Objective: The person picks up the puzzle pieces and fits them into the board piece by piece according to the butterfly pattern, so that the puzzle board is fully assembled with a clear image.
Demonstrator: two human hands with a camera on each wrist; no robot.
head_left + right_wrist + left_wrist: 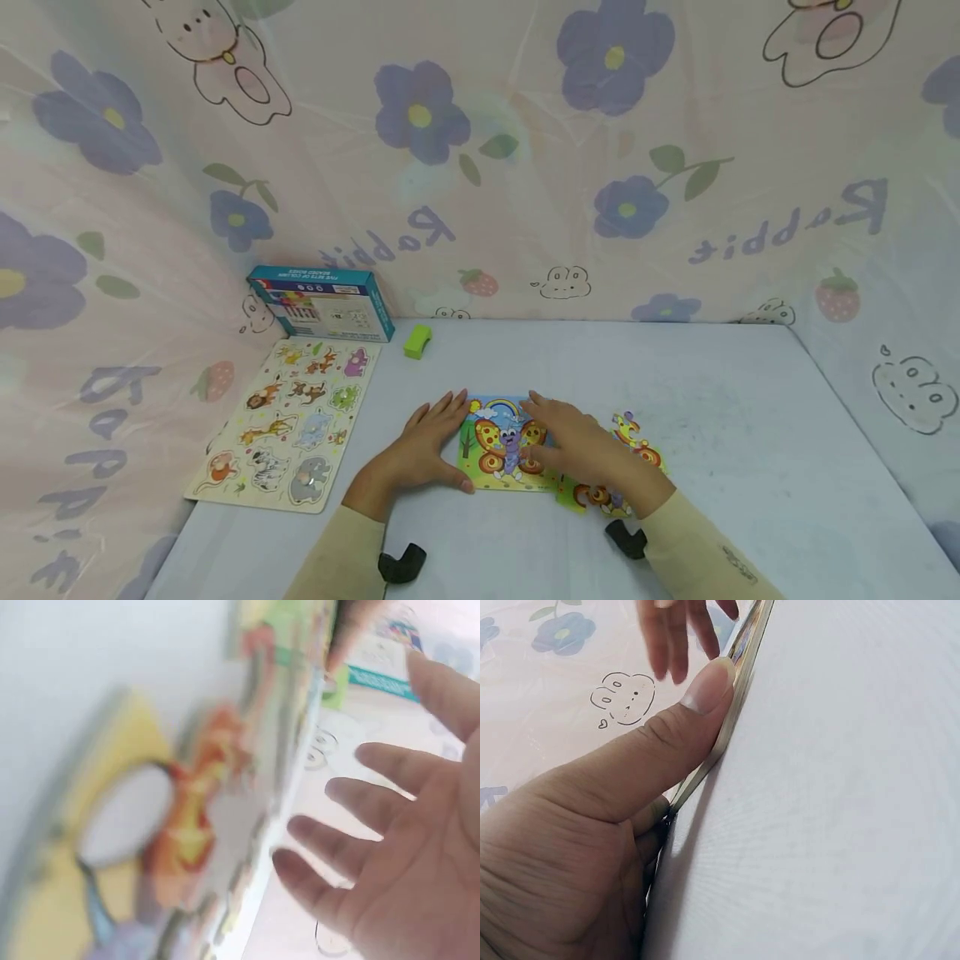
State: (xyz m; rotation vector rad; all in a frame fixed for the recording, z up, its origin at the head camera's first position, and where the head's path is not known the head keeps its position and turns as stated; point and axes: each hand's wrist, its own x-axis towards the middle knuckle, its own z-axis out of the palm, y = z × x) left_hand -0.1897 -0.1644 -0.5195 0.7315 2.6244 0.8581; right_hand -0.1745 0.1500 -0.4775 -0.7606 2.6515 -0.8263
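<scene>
A butterfly picture puzzle board lies on the white table in the head view. My left hand rests along its left edge, fingers extended and thumb at the lower left corner. In the left wrist view the left thumb lies against the board's wooden edge. Over the board's right side is my right hand, its fingers spread. The right wrist view has this right hand with nothing in it. Loose butterfly puzzle pieces lie right of the board, partly hidden under the right forearm; they look blurred up close.
An animal puzzle board lies at the left of the table. Behind it a teal-edged box leans against the patterned cloth. A small green block sits near the back edge. Black straps are at both wrists.
</scene>
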